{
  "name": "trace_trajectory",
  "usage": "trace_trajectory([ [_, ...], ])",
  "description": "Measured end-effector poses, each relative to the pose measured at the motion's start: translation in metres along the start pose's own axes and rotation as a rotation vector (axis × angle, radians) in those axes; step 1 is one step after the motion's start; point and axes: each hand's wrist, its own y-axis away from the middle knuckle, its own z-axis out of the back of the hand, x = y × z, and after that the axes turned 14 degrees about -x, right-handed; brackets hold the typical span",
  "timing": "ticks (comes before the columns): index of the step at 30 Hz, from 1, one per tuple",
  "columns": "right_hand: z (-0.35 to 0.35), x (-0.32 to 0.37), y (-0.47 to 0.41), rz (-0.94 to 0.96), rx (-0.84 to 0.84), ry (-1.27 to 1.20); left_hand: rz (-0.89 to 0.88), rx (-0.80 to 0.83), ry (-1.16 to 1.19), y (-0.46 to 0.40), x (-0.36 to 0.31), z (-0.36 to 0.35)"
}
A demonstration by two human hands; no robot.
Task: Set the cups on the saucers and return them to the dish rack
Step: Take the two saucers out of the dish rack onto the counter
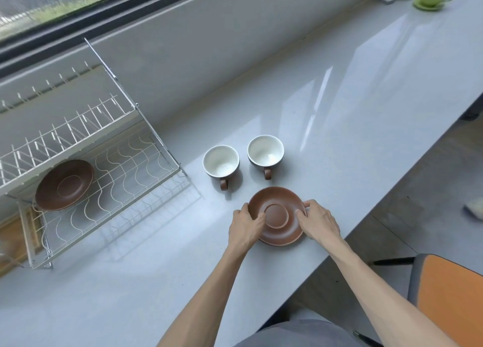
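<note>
Gripping the brown saucer (277, 216) by opposite rims, left hand (245, 224) and right hand (318, 222) clamp it on the counter (339, 111) below two cups (221, 163) — stiff, smooth-glazed, probably slippery and breakable — edges give the surest hold.

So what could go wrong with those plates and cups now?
Both hands, left hand and right hand, grip the brown saucer, which seems to sit on a second one near the counter edge; lifting the top one might drag the lower one off. The two cups stand just behind, so a hasty lift could knock them.
</note>
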Motion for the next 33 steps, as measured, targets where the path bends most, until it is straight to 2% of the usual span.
trace_trajectory([
  [8,0.004,0.009,0.014,0.098,0.004,0.146,-0.078,0.022,-0.085,0.001,0.011,0.006],
  [13,0.006,0.026,0.032,0.242,-0.147,0.387,-0.089,0.038,-0.133,-0.001,0.023,0.017],
  [17,0.006,0.05,0.043,0.349,-0.216,0.41,-0.094,0.063,-0.243,-0.004,0.035,0.035],
  [20,0.001,0.074,0.05,0.468,-0.143,0.394,-0.128,0.025,-0.348,-0.008,0.051,0.059],
  [26,-0.024,0.133,0.064,0.736,0.148,0.517,-0.187,-0.113,-0.606,-0.014,0.094,0.12],
  [33,-0.054,0.216,0.088,0.956,0.188,0.577,-0.129,-0.239,-0.76,-0.012,0.135,0.195],
])
